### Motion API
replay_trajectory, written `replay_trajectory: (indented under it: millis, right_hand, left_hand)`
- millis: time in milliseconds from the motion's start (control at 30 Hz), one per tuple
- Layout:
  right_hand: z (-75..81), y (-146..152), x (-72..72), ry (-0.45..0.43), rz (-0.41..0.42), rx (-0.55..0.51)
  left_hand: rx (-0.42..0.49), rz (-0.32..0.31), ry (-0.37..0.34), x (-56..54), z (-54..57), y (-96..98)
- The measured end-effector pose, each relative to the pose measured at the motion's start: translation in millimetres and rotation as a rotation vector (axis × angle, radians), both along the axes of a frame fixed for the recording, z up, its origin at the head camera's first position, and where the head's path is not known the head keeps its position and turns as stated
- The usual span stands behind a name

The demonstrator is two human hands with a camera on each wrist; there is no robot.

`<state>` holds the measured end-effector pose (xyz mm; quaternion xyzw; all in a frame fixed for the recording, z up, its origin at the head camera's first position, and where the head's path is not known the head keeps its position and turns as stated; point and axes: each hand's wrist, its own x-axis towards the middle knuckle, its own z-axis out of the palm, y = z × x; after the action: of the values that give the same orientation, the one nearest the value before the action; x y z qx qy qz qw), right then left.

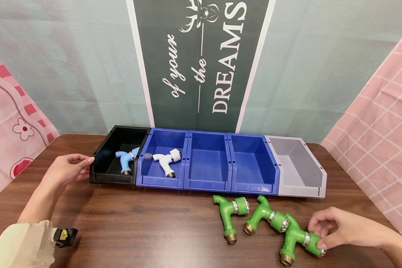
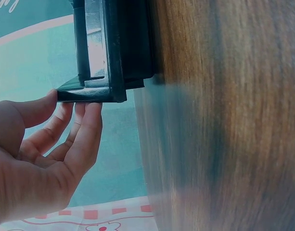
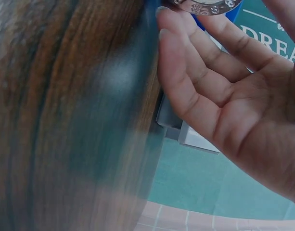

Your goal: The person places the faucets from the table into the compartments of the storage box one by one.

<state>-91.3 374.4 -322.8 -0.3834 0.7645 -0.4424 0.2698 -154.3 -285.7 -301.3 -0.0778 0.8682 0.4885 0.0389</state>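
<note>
My left hand point(image 1: 67, 169) touches the outer left side of the black bin point(image 1: 100, 169), thumb by its rim and fingertips against the wall, as the left wrist view shows. Inside that bin lies a light blue tap point(image 1: 124, 160). At the lower right, my right hand point(image 1: 346, 227) grips the ridged handle of a green tap point(image 1: 293, 238) on the table, thumb at its metal cap. In the right wrist view, only that silver cap point(image 3: 210, 6) shows between the fingers. Two more green taps, one in the middle point(image 1: 262, 212) and one to the left point(image 1: 226, 214), lie beside it.
Right of the black bin stand a blue bin point(image 1: 159, 181) with a white tap point(image 1: 165, 160), another blue bin point(image 1: 207, 185), a third blue bin point(image 1: 254, 187) and a grey bin point(image 1: 299, 190). All are in one row on the wooden table point(image 1: 147, 230), before a curtain point(image 1: 87, 74).
</note>
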Motion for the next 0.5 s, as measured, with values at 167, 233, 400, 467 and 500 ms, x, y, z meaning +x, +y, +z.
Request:
replay_trajectory:
  millis: [167, 233, 400, 467, 500]
  right_hand:
    - [2.8, -1.2, -0.6, -0.05, -0.008, 0.015]
    - [2.8, -1.1, -0.8, -0.075, -0.006, 0.005]
    - [2.7, 0.8, -1.6, -0.112, -0.016, -0.005]
    - [2.8, 2.1, -2.4, -0.124, -0.028, -0.009]
    - [2.9, 2.8, -2.9, -0.131, -0.032, -0.014]
  left_hand:
    - [0.009, -0.003, -0.001, 1.0, 0.3, -0.4]
    - [0.017, -0.004, -0.004, 1.5, 0.2, -0.7]
    - [0.021, -0.005, -0.004, 1.6, -0.2, -0.7]
    - [0.019, -0.006, -0.004, 1.6, 0.0, -0.7]
    - [0.018, -0.006, -0.003, 1.5, 0.0, -0.7]
